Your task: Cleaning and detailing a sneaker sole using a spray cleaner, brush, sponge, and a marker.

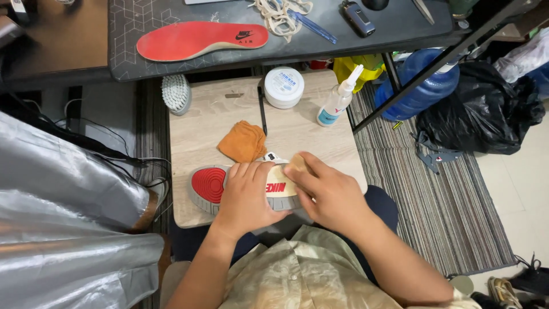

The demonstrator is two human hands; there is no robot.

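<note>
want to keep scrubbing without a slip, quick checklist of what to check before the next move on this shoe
1. Shoe steadied, sole up, on the small wooden table: ok, left hand clamps over it.
2. Right hand has its tool: ok, it presses a small tan pad or brush on the sole; which one, cannot tell.
3. Orange cloth within reach: ok, just behind the shoe.
4. Squeeze bottle upright, nozzle on: ok.
5. White tub closed: ok.
6. Sole clean: cannot tell, hands cover it.
</note>
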